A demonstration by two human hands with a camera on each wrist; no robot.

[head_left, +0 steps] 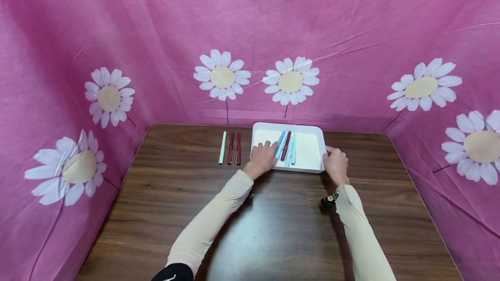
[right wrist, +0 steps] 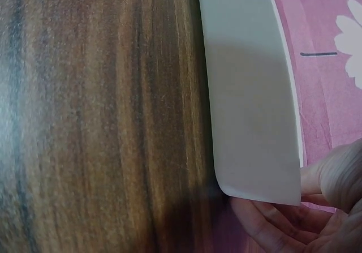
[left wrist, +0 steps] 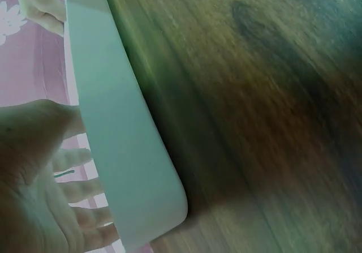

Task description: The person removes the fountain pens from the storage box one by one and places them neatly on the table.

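Observation:
A white shallow tray stands near the table's back edge. Inside it lie a blue pen, a dark red pen and light blue pens, side by side. My left hand reaches over the front left of the tray, its fingers extended past the rim beside the blue pen; the tray wall hides the fingertips in the left wrist view. With my right hand I grip the tray's right side, thumb at the rim and fingers around the outside of the corner.
Left of the tray, a pale green pen and two dark red pens lie in a row on the wooden table. A pink curtain with white flowers hangs behind and at both sides.

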